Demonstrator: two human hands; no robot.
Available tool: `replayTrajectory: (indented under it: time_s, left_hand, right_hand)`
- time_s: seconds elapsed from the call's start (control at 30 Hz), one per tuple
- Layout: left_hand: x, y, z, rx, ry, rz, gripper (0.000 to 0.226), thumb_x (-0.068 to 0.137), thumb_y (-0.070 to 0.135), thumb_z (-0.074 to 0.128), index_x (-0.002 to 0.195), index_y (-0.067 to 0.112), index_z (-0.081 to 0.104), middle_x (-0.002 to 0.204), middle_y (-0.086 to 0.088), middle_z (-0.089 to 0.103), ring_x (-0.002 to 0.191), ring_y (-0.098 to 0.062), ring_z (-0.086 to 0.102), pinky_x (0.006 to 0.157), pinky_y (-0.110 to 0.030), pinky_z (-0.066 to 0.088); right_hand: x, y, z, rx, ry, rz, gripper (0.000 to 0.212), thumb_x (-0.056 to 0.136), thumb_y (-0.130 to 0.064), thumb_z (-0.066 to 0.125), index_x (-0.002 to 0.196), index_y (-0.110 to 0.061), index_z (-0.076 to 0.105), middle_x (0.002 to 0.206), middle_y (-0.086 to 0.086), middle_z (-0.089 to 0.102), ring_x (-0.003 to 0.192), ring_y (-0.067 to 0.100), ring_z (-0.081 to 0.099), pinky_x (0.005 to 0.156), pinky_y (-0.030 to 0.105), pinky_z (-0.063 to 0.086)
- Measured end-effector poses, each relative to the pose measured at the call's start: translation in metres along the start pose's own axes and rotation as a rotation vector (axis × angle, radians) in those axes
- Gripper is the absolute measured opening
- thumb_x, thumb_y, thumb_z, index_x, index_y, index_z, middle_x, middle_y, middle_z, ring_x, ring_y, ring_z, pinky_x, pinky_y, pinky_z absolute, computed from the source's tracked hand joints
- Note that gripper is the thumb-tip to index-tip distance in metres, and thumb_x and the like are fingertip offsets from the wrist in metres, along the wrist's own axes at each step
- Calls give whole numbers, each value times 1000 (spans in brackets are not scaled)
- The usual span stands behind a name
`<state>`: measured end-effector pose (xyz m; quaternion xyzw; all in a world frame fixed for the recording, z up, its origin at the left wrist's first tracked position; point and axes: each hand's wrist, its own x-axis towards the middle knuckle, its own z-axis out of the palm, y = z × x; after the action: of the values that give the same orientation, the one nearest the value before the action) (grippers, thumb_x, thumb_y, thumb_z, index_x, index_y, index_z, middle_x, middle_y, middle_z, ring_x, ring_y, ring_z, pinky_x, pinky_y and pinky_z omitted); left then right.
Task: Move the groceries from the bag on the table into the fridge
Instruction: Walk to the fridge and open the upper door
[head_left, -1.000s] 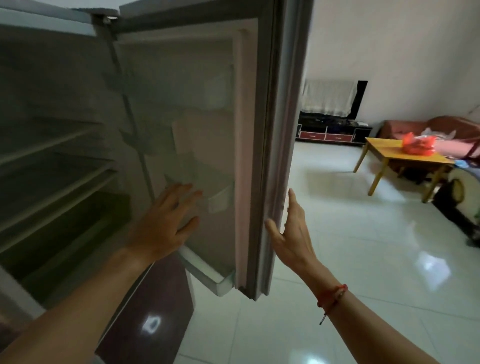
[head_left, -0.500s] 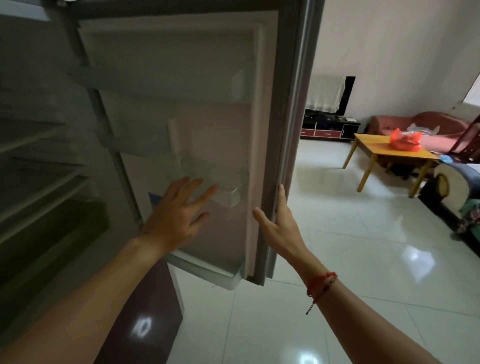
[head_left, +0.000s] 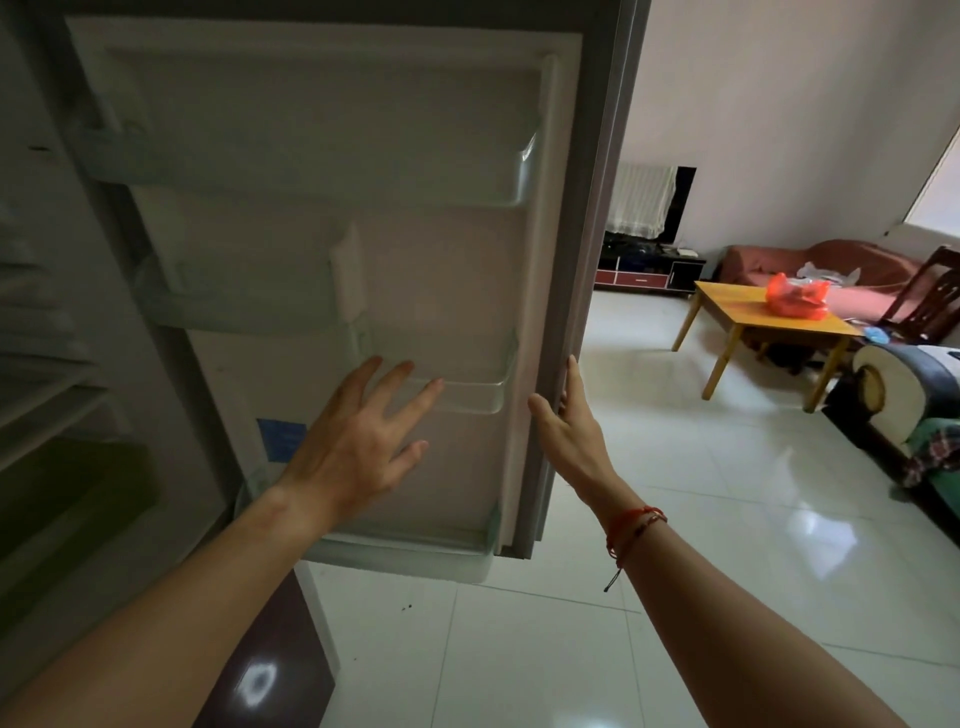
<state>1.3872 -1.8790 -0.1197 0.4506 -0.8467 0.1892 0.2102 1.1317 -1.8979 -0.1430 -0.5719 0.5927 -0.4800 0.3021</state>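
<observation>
Tiled room, fridge door open wide. L hand fingers spread & relaxed, gripping nothing, just in front of door's clear shelf. R hand at its 3 o'clock, fingers straight, touching door's outer edge. Red bag sits on bench, well apart at 2 o'clock.

Daylight enters from the window, far right. I log glare patches on the floor. At left the fridge interior is dim and soft. Frame edges bow, with mild overall blur.
</observation>
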Motion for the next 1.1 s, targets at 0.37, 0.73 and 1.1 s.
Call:
replayTrajectory:
  time_s: [0.37,0.73,1.1]
  left_hand:
    - [46,-3,33,131,-4,-33,72,87,36,65,151,18,37,142,-20,46,124,-47,42,101,-56,44]
    - [79,-7,53,157,-25,-66,81,77,34,71,150,19,40,140,-21,47,118,-43,47,102,-51,40]
    - [80,-9,52,120,-40,-73,81,79,34,70,151,20,37,146,-19,43,126,-41,45,106,-50,39]
  right_hand:
    - [81,8,4,-4,-45,73,105,83,1,62,161,-34,2,166,1,21,145,36,36,106,56,48]
    - [135,9,8,69,-100,119,116,62,-9,66,159,-35,8,159,8,33,138,36,43,105,59,48]
    - [137,5,6,9,-125,138,118,65,-6,68,159,-35,3,161,9,30,139,40,42,107,58,46]
